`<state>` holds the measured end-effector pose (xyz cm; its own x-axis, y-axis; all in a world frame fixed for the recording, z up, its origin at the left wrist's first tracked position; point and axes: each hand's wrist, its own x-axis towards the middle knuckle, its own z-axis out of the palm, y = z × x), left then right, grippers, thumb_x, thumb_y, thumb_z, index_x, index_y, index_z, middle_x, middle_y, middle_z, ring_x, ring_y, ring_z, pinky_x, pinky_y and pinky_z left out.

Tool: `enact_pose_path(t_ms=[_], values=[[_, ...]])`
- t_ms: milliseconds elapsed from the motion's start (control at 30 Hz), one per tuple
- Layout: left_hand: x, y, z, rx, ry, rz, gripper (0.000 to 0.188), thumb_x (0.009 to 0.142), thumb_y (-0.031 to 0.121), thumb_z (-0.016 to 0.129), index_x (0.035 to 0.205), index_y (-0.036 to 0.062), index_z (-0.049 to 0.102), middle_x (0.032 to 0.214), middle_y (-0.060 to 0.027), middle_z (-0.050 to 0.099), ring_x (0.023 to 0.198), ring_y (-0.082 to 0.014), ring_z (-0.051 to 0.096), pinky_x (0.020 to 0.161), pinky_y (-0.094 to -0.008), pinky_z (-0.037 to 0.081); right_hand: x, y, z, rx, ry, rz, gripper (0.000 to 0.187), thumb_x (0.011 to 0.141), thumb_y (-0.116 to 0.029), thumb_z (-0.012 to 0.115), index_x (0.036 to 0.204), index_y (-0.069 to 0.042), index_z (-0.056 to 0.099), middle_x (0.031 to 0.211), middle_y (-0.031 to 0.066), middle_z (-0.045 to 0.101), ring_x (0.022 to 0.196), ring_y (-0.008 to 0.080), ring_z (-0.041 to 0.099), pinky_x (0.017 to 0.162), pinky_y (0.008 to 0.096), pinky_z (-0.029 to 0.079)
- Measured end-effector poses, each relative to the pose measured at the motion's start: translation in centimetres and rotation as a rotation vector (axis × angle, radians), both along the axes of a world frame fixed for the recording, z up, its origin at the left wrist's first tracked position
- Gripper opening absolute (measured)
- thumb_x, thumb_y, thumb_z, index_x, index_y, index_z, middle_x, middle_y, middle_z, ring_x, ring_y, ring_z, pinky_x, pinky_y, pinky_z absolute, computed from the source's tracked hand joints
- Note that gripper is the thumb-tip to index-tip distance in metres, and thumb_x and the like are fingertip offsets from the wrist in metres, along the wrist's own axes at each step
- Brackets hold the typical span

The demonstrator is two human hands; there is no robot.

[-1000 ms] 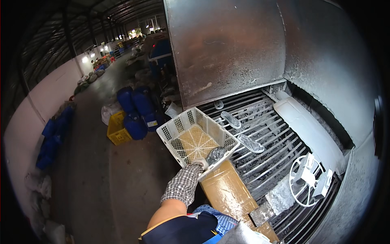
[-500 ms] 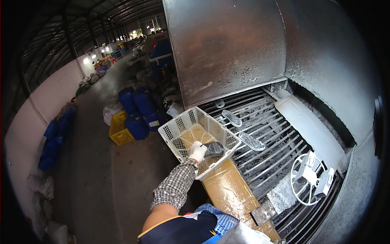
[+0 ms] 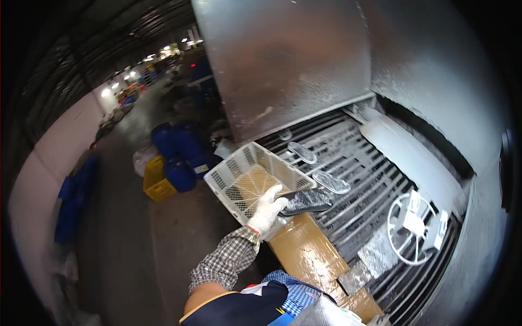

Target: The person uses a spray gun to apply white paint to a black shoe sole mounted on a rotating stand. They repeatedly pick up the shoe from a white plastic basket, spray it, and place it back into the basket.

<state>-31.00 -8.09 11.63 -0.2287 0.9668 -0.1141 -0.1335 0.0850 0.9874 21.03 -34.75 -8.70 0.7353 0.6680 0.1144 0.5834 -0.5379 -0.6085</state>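
Observation:
My left hand (image 3: 267, 207), in a white glove under a checked sleeve, is closed on one end of a black shoe sole (image 3: 308, 201). The sole looks glossy and lies roughly level above the right rim of the white plastic crate (image 3: 222, 191). Farther right, a dark sole with a pale edge (image 3: 331, 182) rests on the metal bars. Beyond it lie another sole (image 3: 302, 152) and a small dark piece (image 3: 285, 134) close to the metal wall. My right hand does not show.
Shiny tan cardboard (image 3: 307, 247) lies beside the crate, over the bars (image 3: 348, 220). A white spoked wheel (image 3: 413, 227) stands at the right, below a pale curved panel (image 3: 405, 155). Tall metal walls (image 3: 288, 65) enclose the back. Blue drums (image 3: 180, 173) and a yellow crate (image 3: 156, 182) stand left.
My left hand has raised the shoe sole from inside the crate and moved it right, over the rim. The whole view has shifted slightly.

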Motion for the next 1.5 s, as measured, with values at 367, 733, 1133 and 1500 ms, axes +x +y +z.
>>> enact_pose_path(t_ms=[367,733,1133,1500], values=[[11.9,-4.3,-7.5,-0.517,-0.408,-0.601,0.045,0.103,0.016,0.056,0.140,-0.0086,0.061,0.105,-0.0177,0.074,0.067,-0.0231,0.067,0.053,-0.0325,0.054,-2.8,2.5,7.7,0.363,0.564,0.050,0.076,0.102,-0.005,0.065,0.170,-0.008,0.032,0.149,0.0134,0.063,0.127,0.0198,0.063,0.105,0.0315,0.051],[19.3,-2.7,-10.4,-0.696,-0.524,-0.776,0.041,0.104,0.020,0.061,0.132,-0.0098,0.063,0.098,-0.0189,0.073,0.071,-0.0221,0.065,0.059,-0.0319,0.053,-7.1,4.4,14.1,0.171,0.572,0.170,0.081,0.097,-0.017,0.070,0.169,-0.016,0.034,0.133,0.0248,0.072,0.118,0.0365,0.073,0.102,0.0417,0.053],[22.9,-3.2,-9.9,-0.744,-0.539,-0.855,0.034,0.109,0.015,0.055,0.135,-0.0062,0.060,0.102,-0.0219,0.075,0.066,-0.0217,0.071,0.055,-0.0274,0.061,-8.8,6.8,13.3,0.016,0.479,0.412,0.086,0.099,-0.023,0.066,0.171,-0.021,0.020,0.124,0.0400,0.066,0.110,0.0583,0.065,0.101,0.0602,0.051],[24.5,-2.9,-8.9,-0.782,-0.550,-0.918,0.030,0.110,0.019,0.057,0.132,0.0006,0.063,0.097,-0.0115,0.074,0.062,-0.0161,0.067,0.049,-0.0245,0.058,-11.2,7.3,14.7,-0.041,0.519,0.529,0.084,0.097,-0.023,0.069,0.170,-0.022,0.028,0.090,0.0288,0.070,0.083,0.0463,0.071,0.078,0.0549,0.057]])
